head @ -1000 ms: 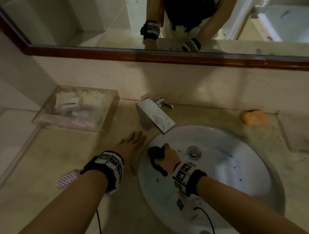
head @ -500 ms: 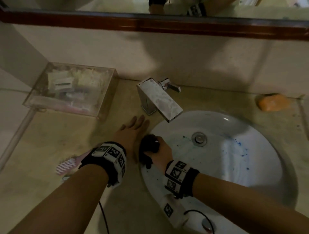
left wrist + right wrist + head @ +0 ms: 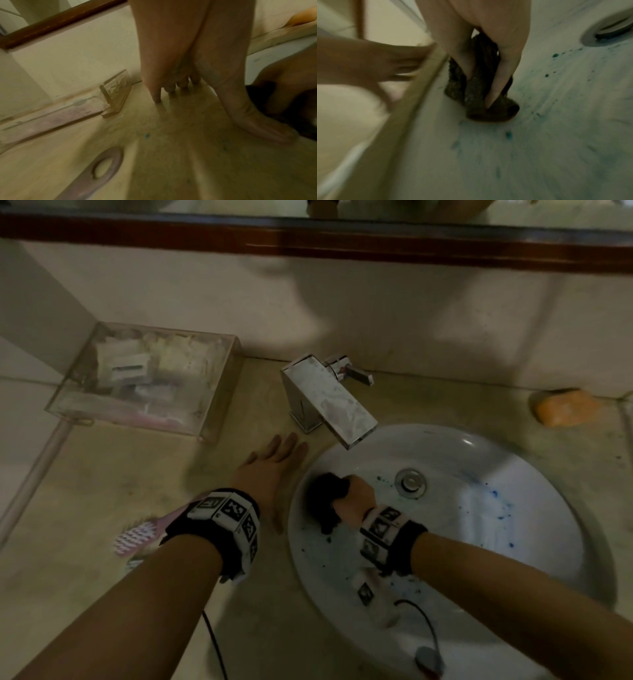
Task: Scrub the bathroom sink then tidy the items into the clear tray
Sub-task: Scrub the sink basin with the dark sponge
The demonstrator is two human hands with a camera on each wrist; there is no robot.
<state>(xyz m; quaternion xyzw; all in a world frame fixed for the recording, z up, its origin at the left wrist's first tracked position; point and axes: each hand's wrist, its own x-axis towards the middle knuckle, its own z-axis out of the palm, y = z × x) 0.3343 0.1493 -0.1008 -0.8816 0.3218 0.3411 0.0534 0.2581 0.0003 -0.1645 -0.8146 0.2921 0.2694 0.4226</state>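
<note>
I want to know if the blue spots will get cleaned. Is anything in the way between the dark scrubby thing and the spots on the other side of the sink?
Nothing visible blocks it. The right hand grips the dark scrubber against the sink wall; only bare basin and the drain lie before the blue spots.

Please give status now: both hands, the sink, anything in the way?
Left hand flat on counter. Right hand grips dark scrubber, pressed to sink wall. Blue specks remain. Faucet overhangs basin.
</note>
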